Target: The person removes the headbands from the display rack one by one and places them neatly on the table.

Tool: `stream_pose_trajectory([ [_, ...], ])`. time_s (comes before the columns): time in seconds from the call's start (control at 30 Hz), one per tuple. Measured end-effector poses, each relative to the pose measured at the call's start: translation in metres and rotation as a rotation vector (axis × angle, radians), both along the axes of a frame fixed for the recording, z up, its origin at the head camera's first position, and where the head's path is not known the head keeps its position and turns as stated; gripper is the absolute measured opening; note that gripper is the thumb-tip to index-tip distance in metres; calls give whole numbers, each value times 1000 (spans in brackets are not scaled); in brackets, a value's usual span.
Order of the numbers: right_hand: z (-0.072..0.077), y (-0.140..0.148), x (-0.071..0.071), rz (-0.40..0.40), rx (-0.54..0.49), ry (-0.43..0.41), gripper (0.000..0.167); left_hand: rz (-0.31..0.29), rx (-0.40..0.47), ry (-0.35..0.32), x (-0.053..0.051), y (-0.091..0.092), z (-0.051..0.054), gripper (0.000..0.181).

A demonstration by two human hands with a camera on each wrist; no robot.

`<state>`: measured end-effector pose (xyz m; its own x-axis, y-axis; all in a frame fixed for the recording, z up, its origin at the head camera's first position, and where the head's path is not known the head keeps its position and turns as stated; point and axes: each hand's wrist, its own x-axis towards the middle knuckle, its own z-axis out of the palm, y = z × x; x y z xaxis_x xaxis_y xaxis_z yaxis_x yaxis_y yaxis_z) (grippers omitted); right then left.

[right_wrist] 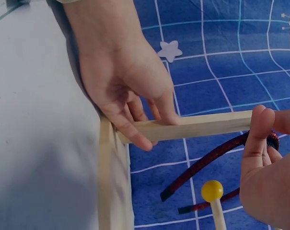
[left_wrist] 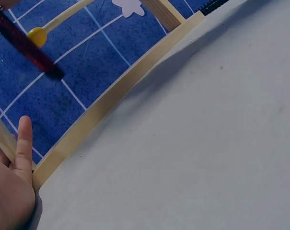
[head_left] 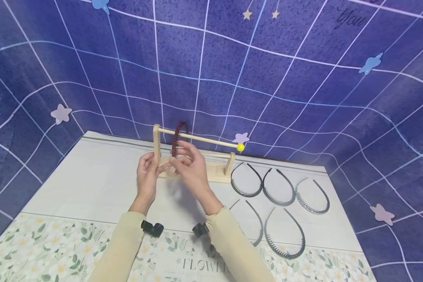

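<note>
My left hand [head_left: 147,178] grips the upright post [head_left: 156,141] of a wooden rack near its base; in the right wrist view its thumb and fingers [right_wrist: 166,108] lie around the post. With my right hand [head_left: 194,168] I hold a dark red toothed headband [head_left: 176,139]. In the head view the headband stands at the rack's upper rod [head_left: 208,139], toward the post. Both of its ends hang free in the right wrist view, near the yellow ball [right_wrist: 212,190] on the rod's tip. The headband [left_wrist: 27,45] is blurred in the left wrist view.
Several dark headbands [head_left: 285,254] lie on the white table [head_left: 91,180] to the right of the rack. A shorter post [head_left: 230,163] carries a lower rod. Behind stands a blue grid-patterned backdrop [head_left: 232,58]; a floral cloth [head_left: 56,250] covers the near edge.
</note>
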<state>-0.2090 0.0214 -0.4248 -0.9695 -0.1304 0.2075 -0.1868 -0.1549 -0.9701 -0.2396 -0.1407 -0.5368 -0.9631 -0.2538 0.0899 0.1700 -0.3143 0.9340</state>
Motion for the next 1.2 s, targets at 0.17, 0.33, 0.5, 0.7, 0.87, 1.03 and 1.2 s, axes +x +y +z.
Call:
stream_pose_trajectory([
  [0.17, 7, 4, 1, -5, 8, 26, 55, 8, -29, -20, 0, -1, -1, 39],
  [0.33, 17, 8, 6, -14, 15, 42, 56, 4, -71, -34, 0, 0, -1, 44],
  [0.5, 28, 14, 13, -30, 19, 56, 57, 9, -53, -31, 1, 1, 0, 42],
  [0.7, 34, 26, 15, -61, 36, 98, 55, 15, -63, -33, 1, 0, 0, 45],
  [0.87, 40, 36, 18, -86, 26, 104, 52, 14, -70, -34, 2, 0, 1, 44],
  [1.03, 44, 47, 19, -114, 23, 114, 50, 4, -91, -40, 1, 0, 1, 47],
  [1.2, 46, 60, 20, -152, 23, 153, 47, -15, -109, -53, 0, 0, 2, 52],
])
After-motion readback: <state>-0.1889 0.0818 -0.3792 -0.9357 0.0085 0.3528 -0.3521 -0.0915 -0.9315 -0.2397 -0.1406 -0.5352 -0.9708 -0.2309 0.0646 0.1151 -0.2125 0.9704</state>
